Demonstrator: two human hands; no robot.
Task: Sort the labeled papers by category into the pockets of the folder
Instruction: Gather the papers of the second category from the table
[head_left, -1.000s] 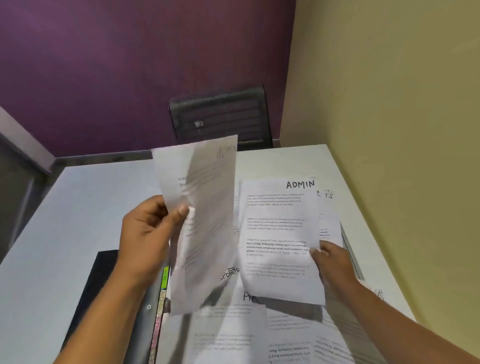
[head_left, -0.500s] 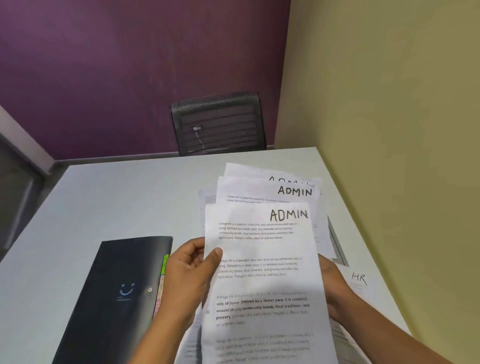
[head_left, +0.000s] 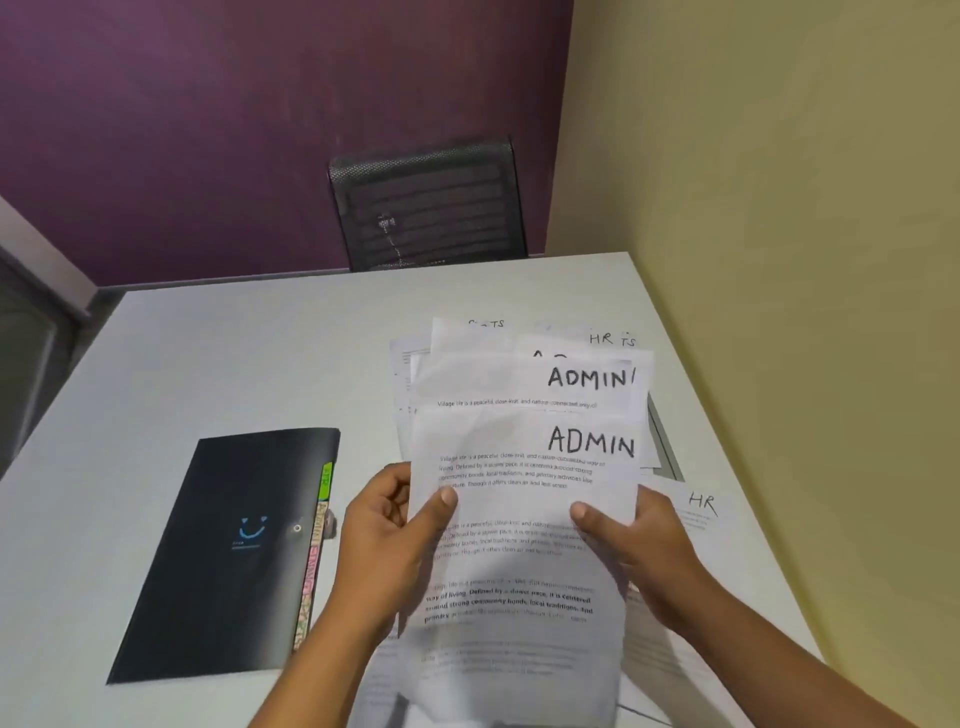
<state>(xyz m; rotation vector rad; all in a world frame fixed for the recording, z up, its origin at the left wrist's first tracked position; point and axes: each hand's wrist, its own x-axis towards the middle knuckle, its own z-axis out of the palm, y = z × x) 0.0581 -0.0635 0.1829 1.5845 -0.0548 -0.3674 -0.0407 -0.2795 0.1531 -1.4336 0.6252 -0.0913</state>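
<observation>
White table (head_left: 234, 353) in a purple-and-yellow corner carries everything. At lower centre, 2 hands pinch a fanned stack of ADMIN papers (head_left: 524, 519), its long axis running up the frame: left hand (head_left: 389, 540) on its left edge, right hand (head_left: 639, 545) on its right. Just left of the left hand lies the closed black folder (head_left: 228, 551), parallel to the stack, with coloured tabs (head_left: 317, 545) facing it. The left hand is nearer. HR papers (head_left: 701, 509) lie at right.

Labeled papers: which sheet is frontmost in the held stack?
The lower ADMIN sheet, pinched by the left hand and right hand; the other sheets show only top strips behind it.
</observation>
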